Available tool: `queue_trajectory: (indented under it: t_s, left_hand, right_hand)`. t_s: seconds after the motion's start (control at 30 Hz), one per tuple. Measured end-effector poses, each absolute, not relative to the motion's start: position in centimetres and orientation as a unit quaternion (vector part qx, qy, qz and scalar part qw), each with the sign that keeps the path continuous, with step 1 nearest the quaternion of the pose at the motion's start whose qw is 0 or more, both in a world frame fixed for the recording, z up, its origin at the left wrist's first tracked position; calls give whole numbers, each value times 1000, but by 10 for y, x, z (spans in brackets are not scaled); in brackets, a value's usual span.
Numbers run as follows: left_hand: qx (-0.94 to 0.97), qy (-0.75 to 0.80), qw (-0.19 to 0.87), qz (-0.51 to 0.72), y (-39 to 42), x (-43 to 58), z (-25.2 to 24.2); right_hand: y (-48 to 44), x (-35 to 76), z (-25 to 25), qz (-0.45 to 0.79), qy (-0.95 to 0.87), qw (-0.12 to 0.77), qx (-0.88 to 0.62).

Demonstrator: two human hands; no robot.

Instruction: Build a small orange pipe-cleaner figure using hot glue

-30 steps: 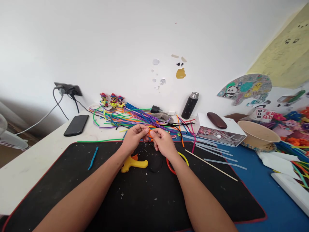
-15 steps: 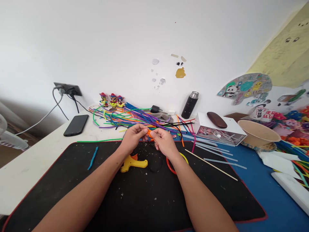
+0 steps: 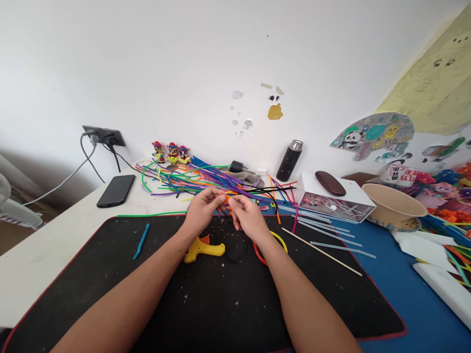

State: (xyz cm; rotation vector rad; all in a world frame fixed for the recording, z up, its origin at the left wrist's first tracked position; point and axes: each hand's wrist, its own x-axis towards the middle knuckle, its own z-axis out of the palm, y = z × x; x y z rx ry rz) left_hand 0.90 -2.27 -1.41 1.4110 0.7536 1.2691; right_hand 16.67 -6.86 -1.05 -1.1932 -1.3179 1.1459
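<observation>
Peeking between the hands [image 3: 201,212] is a small orange piece [image 3: 227,199].

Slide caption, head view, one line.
Left hand and right hand pinch a small orange piece above a black mat bearing a yellow tool.

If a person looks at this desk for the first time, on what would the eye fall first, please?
Probably on the middle, where the left hand and right hand hold a small orange piece between their fingertips. Just behind them, a tangle of brightly coloured strips spreads along the foot of the white wall. The yellow tool also stands out against the black mat, lower in the picture than the hands.
</observation>
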Motion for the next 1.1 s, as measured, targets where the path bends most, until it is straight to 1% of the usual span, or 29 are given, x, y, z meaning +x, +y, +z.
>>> queue_trajectory:
  t_s: [0.23,0.5,0.77,1.1]
  left_hand:
    - [604,313,521,517,-21,9,-20]
    - [565,297,587,498,-18,8,-20]
    - [574,306,570,502,-20,8,-15]
    - [589,320,570,475,-19,8,-18]
  right_hand:
    - [-66,168,-13,452,-547,497,-500]
    - [-66,167,-14,448,-552,496,-499]
    - [-69,167,-12,473,-547,491,-486]
    - [-65,170,-17,428,-562,488,-513]
